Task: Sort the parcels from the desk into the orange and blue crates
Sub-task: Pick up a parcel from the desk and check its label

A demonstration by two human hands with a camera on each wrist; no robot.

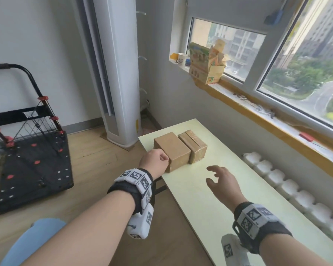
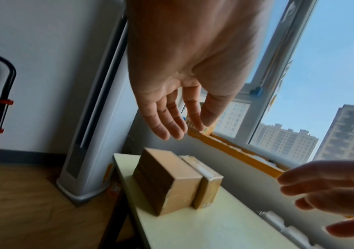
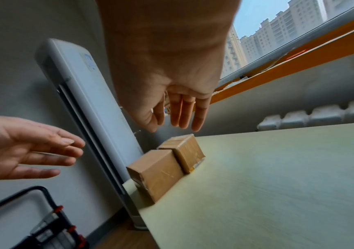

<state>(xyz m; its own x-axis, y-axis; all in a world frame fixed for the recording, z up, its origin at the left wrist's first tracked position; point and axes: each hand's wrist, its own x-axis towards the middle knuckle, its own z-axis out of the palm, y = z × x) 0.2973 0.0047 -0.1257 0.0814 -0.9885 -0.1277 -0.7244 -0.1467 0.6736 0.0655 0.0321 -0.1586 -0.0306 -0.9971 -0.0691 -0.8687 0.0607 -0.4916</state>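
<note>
Left hand point(image 1: 155, 161) hovering beside larger parcel point(image 1: 172, 150), right hand point(image 1: 224, 182) hovering over desk point(image 1: 210, 198); both spreading loose, empty fingers. Taped parcel point(image 1: 193, 145) touching larger one.

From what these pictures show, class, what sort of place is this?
Probably a room in a high-rise flat or small office: a standing air conditioner, a radiator under the window facing tower blocks, and a desk with parcels.

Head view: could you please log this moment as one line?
left hand open, beside larger parcel | right hand open above desk | smaller parcel untouched
</note>
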